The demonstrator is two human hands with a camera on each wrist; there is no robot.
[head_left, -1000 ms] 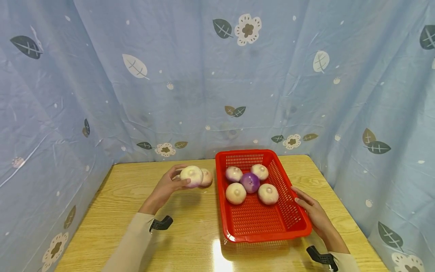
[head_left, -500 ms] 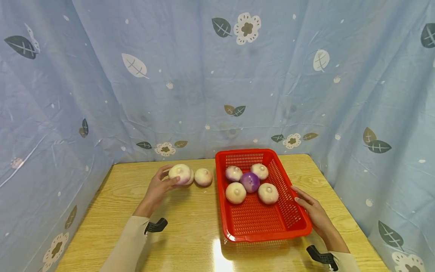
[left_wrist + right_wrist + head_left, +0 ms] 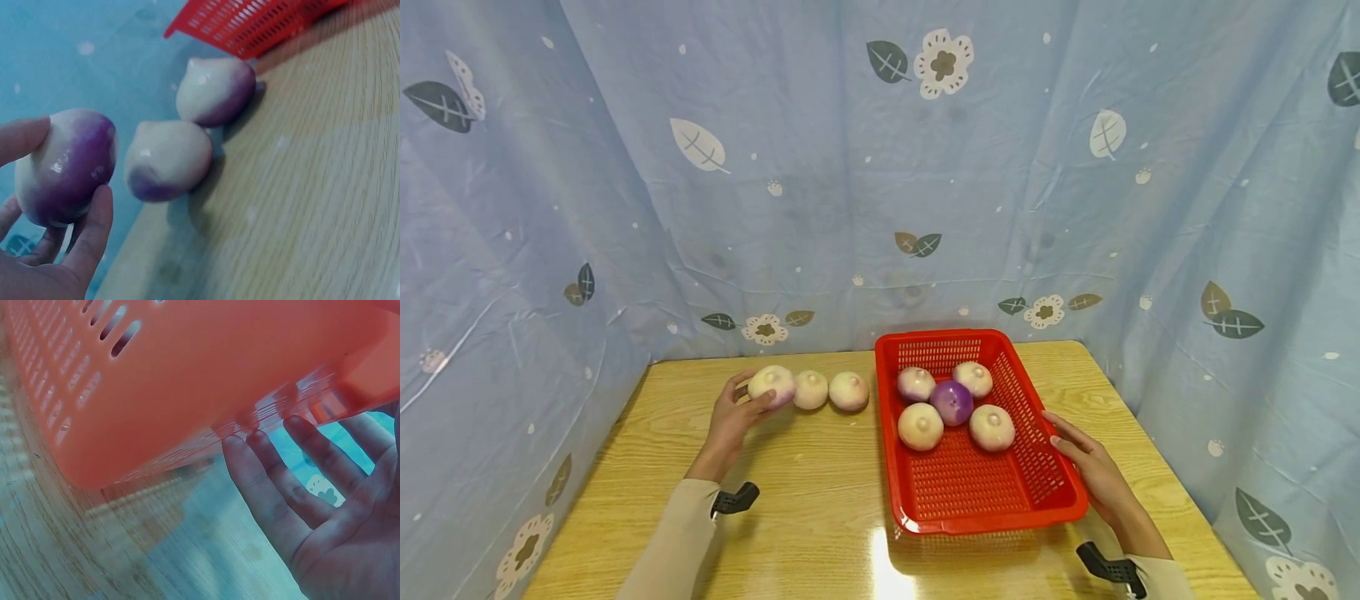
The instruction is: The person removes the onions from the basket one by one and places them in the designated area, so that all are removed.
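A white-and-purple onion (image 3: 771, 384) has been carried leftward by the left hand (image 3: 731, 417) and is now held in curled fingers at the end of a row beside two others (image 3: 811, 389) on the table (image 3: 820, 500); the right hand (image 3: 1086, 467) stays flat, fingers straight, against the red basket (image 3: 1052, 487)

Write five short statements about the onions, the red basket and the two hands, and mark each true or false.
1. The left hand holds an onion. True.
2. Three onions sit in the red basket. False: five, one purple onion in the middle.
3. The right hand grips an onion. False: its straight fingers rest against the basket's side.
4. Two more onions lie on the table beside the basket. True.
5. The basket is blue. False: red.
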